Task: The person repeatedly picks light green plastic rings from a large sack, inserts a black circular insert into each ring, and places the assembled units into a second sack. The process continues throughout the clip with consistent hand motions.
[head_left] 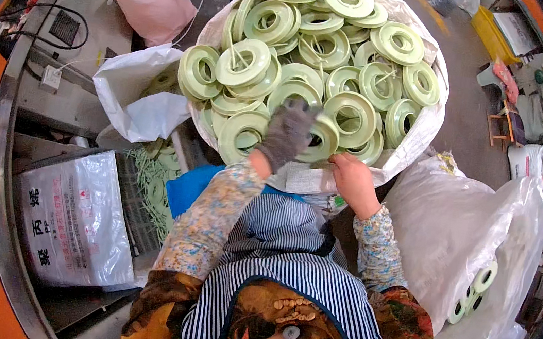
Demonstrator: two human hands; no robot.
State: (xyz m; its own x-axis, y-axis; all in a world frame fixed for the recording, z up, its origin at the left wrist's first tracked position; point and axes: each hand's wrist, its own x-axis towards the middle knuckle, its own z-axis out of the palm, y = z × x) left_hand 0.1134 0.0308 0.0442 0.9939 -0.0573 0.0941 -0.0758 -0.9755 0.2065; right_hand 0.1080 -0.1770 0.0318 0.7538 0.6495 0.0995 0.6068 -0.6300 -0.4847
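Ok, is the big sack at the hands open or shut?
Open: the sack has its white rim spread wide around heaped green rings, visible from above.

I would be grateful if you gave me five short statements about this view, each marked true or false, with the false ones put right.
1. The left hand wears a dark grey glove. True.
2. Both hands are gloved. False: the right hand is bare.
3. The open white sack is heaped with pale green rings. True.
4. The left hand is well away from the rings. False: it is over the near part of the heap.
5. A large translucent bag stands on the person's right, with a few pale rings showing in it. True.
6. The right hand is at the far side of the sack. False: it is at the near edge.
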